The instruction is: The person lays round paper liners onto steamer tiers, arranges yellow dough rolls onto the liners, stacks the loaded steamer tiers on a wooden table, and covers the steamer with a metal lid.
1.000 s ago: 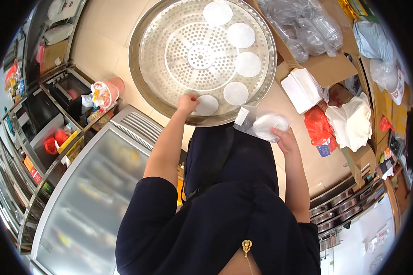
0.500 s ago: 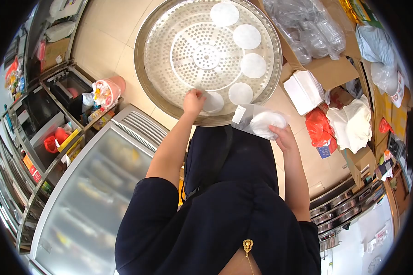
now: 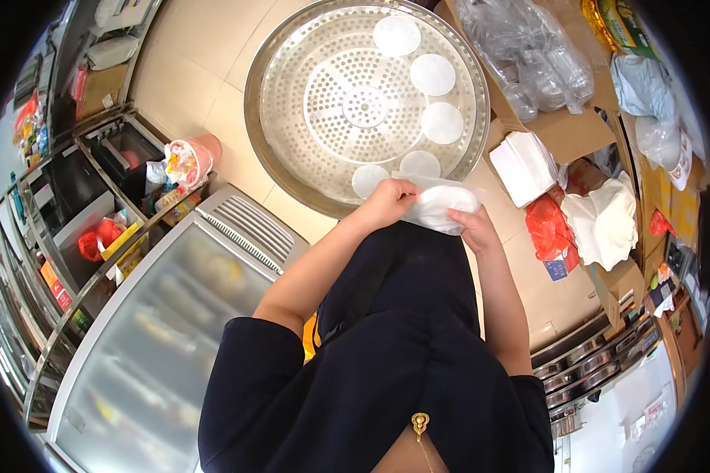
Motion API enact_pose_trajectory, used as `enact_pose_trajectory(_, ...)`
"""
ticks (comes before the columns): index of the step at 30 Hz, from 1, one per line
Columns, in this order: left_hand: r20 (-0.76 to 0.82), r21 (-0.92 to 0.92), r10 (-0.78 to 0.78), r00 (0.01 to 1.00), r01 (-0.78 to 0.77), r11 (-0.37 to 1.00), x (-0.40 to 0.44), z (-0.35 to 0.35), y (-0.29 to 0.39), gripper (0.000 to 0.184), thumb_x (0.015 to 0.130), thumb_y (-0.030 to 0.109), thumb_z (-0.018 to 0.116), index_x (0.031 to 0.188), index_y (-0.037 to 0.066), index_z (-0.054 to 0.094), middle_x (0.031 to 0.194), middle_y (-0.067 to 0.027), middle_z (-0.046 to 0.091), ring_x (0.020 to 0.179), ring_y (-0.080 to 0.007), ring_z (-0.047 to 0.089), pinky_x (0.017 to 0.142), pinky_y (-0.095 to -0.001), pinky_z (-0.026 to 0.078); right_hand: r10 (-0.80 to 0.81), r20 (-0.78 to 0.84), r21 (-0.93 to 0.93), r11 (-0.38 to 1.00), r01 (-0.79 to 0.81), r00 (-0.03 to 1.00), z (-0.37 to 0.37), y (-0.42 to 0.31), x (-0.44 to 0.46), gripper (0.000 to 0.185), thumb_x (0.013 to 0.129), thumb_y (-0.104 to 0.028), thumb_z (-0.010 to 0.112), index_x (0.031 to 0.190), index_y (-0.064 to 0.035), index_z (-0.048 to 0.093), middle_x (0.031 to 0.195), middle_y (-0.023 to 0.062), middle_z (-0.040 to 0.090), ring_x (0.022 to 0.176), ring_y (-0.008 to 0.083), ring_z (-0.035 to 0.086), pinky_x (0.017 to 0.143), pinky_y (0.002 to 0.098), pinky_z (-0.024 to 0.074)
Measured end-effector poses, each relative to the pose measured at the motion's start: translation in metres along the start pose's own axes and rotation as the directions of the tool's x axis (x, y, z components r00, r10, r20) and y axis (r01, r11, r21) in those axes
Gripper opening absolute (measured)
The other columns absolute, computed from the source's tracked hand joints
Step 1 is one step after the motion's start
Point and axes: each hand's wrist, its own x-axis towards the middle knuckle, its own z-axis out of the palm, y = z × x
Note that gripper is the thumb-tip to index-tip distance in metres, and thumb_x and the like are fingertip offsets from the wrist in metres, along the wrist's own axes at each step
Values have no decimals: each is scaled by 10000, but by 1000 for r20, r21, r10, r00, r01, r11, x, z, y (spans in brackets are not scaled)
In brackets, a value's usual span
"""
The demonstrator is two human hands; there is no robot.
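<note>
A round metal steamer tray [image 3: 288,118] full of small holes lies in front of me. Several white paper rounds [image 3: 442,124] sit in an arc along its right and near side. By the near rim, my right hand [image 3: 476,228] grips a clear plastic bag [image 3: 446,206] holding a stack of similar white rounds. My left hand [image 3: 388,202] has its fingertips pinched at the left end of this bag, near its mouth. Whether a paper round is also between those fingers cannot be made out. The bag partly covers the nearest paper round.
A chest freezer [image 3: 162,315] with a glass top stands at left, near a pink bin [image 3: 205,150]. At right are a cardboard box [image 3: 572,138] with plastic containers [image 3: 528,63], a white stack [image 3: 525,167], a red bag [image 3: 551,225] and a cream cloth [image 3: 603,217].
My left hand has left the paper round at the tray's near edge and moved right to the plastic bag. The bag has shifted slightly left, and the view has moved a little.
</note>
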Motion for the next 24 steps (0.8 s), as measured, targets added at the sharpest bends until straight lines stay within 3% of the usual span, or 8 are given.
enact_pose_trajectory(10,-163,-80,-126,979,114,990,-5,-11,-15,65,782,10,617,815,3,672,696,-17,625,643,-59,537,584,-231,438,27,-36,-32,999,-28,999,26,-1,9,402,748,3,667,1126,47,539,1060,107,615,964,190,598,846,319,478)
enact_pose_trajectory(13,-220,-261,-142,965,82,962,-13,-20,-30,58,791,46,646,819,4,673,702,-11,625,653,-60,529,601,-229,439,39,-65,-36,998,-42,997,28,8,19,408,744,2,670,1125,57,535,1059,116,615,960,194,601,842,319,481)
enact_pose_trajectory(16,-270,-289,-217,938,136,948,-23,-41,-48,73,797,67,657,814,-3,668,709,-6,625,664,-62,526,611,-230,439,63,-89,-82,994,-70,994,31,11,24,406,742,4,670,1122,58,535,1053,119,617,957,195,603,834,318,485)
enact_pose_trajectory(18,-342,-213,-220,914,153,965,-26,-67,-75,77,805,64,645,831,-5,667,724,-14,631,666,-70,532,615,-235,443,72,-110,-97,992,-83,991,29,13,26,403,743,4,669,1120,58,536,1047,119,619,954,195,604,831,317,486)
enact_pose_trajectory(19,-395,-53,-217,893,214,975,-27,-82,-92,77,793,46,638,837,-12,663,725,-35,640,661,-88,550,609,-248,455,71,-121,-93,992,-83,990,25,14,27,402,743,4,670,1119,57,537,1042,118,620,952,195,604,830,317,486)
enact_pose_trajectory(20,-453,46,-202,868,250,967,-28,-96,-103,96,755,53,634,827,-2,666,730,-124,661,644,-182,618,622,-301,491,69,-131,-89,993,-82,989,20,14,28,401,744,3,670,1118,57,537,1038,117,621,949,194,605,829,317,486)
enact_pose_trajectory(22,-524,268,-170,835,351,897,-30,-121,-114,110,735,92,614,808,30,669,773,-164,652,732,-309,640,684,-378,503,42,-136,-88,995,-55,990,12,15,28,400,745,-1,670,1119,53,538,1039,114,620,949,194,604,833,315,483)
enact_pose_trajectory(24,-555,376,-173,814,431,820,-26,-138,-129,108,743,107,602,797,41,669,787,-168,648,750,-328,632,698,-399,503,31,-145,-98,994,-46,989,7,15,26,400,747,-6,671,1121,48,537,1043,110,618,951,193,602,838,315,480)
